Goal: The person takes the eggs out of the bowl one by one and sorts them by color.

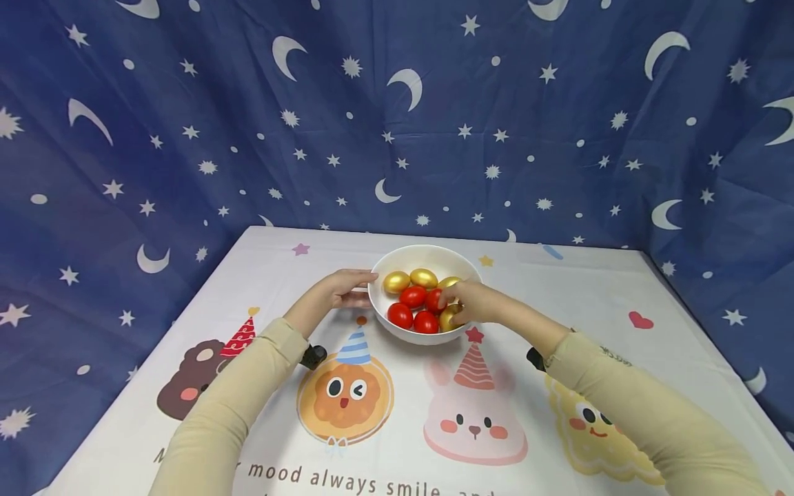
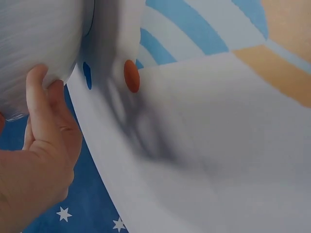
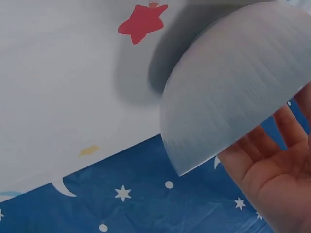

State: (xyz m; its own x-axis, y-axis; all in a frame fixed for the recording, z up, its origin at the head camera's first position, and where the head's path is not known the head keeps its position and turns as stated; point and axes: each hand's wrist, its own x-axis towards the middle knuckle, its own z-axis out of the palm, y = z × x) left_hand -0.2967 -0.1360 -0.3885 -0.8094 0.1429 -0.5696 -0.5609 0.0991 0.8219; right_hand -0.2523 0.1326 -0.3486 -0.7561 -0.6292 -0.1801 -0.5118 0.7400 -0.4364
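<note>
Eggs (image 1: 412,296) show only overhead; wrist views catch bowl (image 3: 233,92) outside.

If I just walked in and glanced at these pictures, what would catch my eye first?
Probably the white bowl at the middle of the table, filled with shiny gold eggs at the back and red eggs in front. The left hand touches the bowl's outer side, while the right hand reaches in over its rim among the eggs. All around hangs a dark blue cloth with white moons and stars.
</note>
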